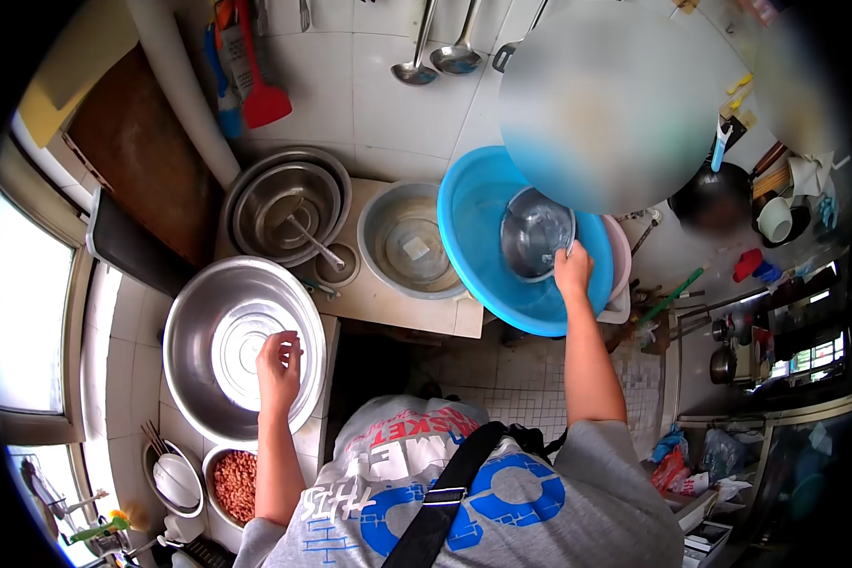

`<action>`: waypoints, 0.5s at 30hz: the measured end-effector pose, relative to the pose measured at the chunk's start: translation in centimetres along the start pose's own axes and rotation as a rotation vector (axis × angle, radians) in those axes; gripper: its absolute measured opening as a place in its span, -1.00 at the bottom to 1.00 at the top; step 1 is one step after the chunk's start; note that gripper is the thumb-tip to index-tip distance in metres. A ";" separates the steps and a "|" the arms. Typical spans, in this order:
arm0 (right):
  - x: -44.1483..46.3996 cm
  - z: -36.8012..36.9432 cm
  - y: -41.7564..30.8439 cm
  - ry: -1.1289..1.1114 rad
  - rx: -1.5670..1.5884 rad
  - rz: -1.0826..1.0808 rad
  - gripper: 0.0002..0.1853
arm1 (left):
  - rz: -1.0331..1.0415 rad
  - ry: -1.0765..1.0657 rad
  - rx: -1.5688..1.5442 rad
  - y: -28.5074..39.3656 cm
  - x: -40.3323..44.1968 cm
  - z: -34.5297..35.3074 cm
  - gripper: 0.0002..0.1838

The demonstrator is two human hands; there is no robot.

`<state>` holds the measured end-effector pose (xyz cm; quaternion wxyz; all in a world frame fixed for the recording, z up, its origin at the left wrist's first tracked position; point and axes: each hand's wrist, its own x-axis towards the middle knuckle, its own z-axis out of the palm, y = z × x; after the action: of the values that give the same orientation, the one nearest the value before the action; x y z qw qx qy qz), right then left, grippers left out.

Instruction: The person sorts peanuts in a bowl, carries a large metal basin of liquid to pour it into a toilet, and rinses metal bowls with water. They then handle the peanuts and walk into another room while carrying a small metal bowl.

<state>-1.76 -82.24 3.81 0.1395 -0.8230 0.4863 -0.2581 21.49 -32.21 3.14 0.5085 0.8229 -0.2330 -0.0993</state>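
Note:
My right hand (573,270) grips the rim of a grey, shiny bowl (538,232), which is tilted inside a large blue plastic basin (464,241). Over a wide stainless steel basin (194,350) on the left hovers my left hand (278,360), its fingers loosely bent and apart, with nothing visible in them. Apart from light reflections, the steel basin shows only its ringed bottom. Between the two basins stands a grey metal basin (374,237) with a small pale square in it.
Nested steel bowls (241,175) with a ladle in them stand at the back left. A bowl of reddish-brown peanuts or beans (234,485) sits near my left forearm, beside a bowl with chopsticks (191,506). Ladles (456,59) and a red spatula (265,104) hang on the tiled wall.

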 end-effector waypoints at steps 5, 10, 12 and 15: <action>-0.1 1.2 0.9 -0.181 0.620 0.480 -0.87 | 0.000 -0.039 0.036 0.1 0.4 0.4 -0.84; -0.8 0.9 0.1 -0.217 1.088 0.736 -0.87 | -0.059 -0.101 0.094 -1.5 0.8 0.0 -0.74; -1.0 0.1 -0.3 -0.194 1.110 0.678 -0.87 | -0.077 -0.122 0.132 -3.6 0.7 -0.3 -0.68; -0.8 -2.7 -2.8 -0.201 1.089 0.544 -0.86 | -0.047 -0.131 0.383 -2.9 0.4 -1.8 -0.58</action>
<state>-1.59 -80.10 7.12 0.6458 -0.5004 0.4617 -0.3455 23.39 -29.86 1.40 0.3241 0.9016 -0.2609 -0.1182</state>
